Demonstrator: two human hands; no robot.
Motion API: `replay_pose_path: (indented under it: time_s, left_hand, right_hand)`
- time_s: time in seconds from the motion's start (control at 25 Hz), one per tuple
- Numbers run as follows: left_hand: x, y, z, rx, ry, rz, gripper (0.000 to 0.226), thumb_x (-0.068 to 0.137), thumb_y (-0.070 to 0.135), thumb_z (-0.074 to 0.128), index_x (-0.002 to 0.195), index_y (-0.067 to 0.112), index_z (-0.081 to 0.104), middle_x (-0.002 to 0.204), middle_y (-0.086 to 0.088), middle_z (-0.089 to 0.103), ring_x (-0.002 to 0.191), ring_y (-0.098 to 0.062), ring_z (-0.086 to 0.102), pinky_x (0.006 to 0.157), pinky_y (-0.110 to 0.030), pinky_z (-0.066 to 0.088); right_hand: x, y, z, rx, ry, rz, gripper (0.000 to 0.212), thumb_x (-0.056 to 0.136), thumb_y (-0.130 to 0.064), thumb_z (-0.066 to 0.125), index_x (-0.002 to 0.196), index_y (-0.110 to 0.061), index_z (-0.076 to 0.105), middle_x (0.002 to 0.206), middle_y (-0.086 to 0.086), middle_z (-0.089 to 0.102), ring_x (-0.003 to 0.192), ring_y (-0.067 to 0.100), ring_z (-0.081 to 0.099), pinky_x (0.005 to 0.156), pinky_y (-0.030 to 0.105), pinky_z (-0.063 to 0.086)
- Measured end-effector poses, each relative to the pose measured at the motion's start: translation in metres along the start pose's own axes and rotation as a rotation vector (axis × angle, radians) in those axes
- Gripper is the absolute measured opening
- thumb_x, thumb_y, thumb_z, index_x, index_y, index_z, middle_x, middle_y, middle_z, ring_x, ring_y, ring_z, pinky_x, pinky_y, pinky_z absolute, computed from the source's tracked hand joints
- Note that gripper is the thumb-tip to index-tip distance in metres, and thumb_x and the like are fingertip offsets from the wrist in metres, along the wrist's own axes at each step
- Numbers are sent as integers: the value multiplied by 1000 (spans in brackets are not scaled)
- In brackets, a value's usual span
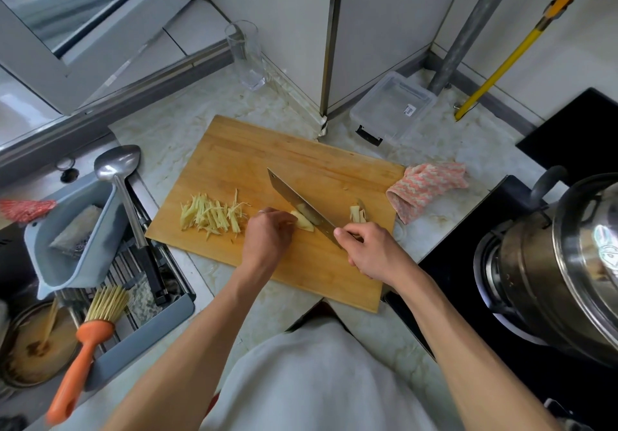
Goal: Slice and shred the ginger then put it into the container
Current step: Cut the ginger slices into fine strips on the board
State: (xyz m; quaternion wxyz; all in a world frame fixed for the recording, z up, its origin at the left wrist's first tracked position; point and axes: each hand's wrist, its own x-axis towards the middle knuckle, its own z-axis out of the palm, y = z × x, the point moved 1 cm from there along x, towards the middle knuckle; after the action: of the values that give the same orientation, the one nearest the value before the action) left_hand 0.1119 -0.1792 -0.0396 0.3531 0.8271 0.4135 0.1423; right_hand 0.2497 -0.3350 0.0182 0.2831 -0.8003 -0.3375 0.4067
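Note:
On the wooden cutting board (234, 149) lies a pile of ginger shreds (210, 215) at the left. My left hand (267, 233) holds down a pale ginger piece (304, 221) with curled fingers. My right hand (368, 250) grips the handle of a cleaver (297, 205), whose blade rests on the ginger piece right beside my left fingers. A few cut ginger bits (357, 214) lie to the right of the blade. The clear plastic container (393, 108) stands empty behind the board, against the wall.
A drinking glass (245, 54) stands at the back. A pink cloth (426, 188) lies by the board's right edge. A steel pot (551, 263) sits on the black stove at right. The sink at left holds a grey bin (73, 230), ladle (120, 176) and orange brush (83, 357).

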Motion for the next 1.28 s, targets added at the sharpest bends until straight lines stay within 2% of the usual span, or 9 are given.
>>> replay_pose_path:
  time_s: [0.16, 0.32, 0.48, 0.64, 0.88, 1.0, 1.08, 1.16, 1.28]
  left_hand:
    - [4, -2, -5, -20, -15, -59, 18, 86, 0, 69, 93, 12, 80, 96, -7, 74, 78, -15, 63, 75, -21, 47]
    - [-2, -9, -9, 50, -32, 44, 18, 87, 0, 69, 95, 12, 80, 98, -9, 72, 82, -26, 67, 74, -29, 51]
    - [-8, -15, -11, 202, -35, 191, 25, 87, 0, 68, 102, 16, 79, 100, -9, 69, 84, -30, 66, 68, -41, 58]
    - [-17, -15, -9, 348, -9, 270, 29, 83, 0, 70, 105, 17, 78, 93, -9, 67, 84, -33, 63, 62, -38, 55]
    - [-26, -9, -3, 319, 80, 243, 16, 86, 5, 72, 99, 11, 79, 93, -11, 68, 81, -34, 64, 61, -28, 45]
    - [-29, -10, -1, 285, 97, 227, 16, 84, 3, 74, 98, 9, 79, 94, -12, 69, 81, -34, 64, 63, -30, 47]
    - [-29, -12, 0, 275, 111, 224, 17, 84, 2, 74, 99, 8, 79, 94, -13, 69, 82, -34, 64, 64, -32, 50]
    - [-29, -12, 2, 299, 118, 235, 16, 84, 2, 74, 99, 7, 79, 96, -14, 69, 82, -35, 64, 64, -34, 51]
    - [-30, -13, 6, 426, 100, 263, 17, 87, 5, 71, 101, 8, 78, 105, -14, 69, 90, -35, 62, 69, -39, 54]
  right_hand:
    - [-2, -1, 0, -12, -18, -13, 42, 102, -43, 48, 101, -6, 67, 65, 2, 53, 48, 9, 43, 50, 25, 37]
    - [-5, -5, 7, -36, -18, -48, 33, 103, -43, 48, 90, -21, 68, 61, -8, 55, 45, -1, 46, 50, 22, 39]
    - [-6, -6, 10, -45, -15, -92, 34, 102, -44, 49, 69, -36, 55, 59, -10, 54, 50, 1, 47, 55, 26, 41]
    - [-9, -2, 17, -51, -19, -101, 28, 102, -46, 47, 85, -30, 63, 70, -7, 61, 65, 12, 58, 62, 31, 47]
    - [-5, 2, 14, -15, 8, -110, 44, 103, -42, 47, 64, -21, 45, 54, -10, 38, 47, 5, 35, 51, 26, 30]
    - [-6, 0, 12, -48, -10, -129, 40, 103, -43, 48, 68, -24, 54, 60, -9, 50, 54, 5, 46, 56, 29, 39]
    - [-6, 0, 12, -82, -33, -129, 39, 102, -46, 47, 85, -16, 67, 80, 1, 67, 75, 16, 63, 70, 38, 51]
    - [-7, -1, 12, -104, -27, -122, 43, 102, -48, 46, 98, -11, 68, 95, 9, 71, 91, 25, 66, 81, 45, 54]
    - [-11, -4, 12, -151, 4, -157, 44, 101, -50, 44, 97, -13, 67, 88, 9, 70, 84, 28, 66, 76, 51, 56]
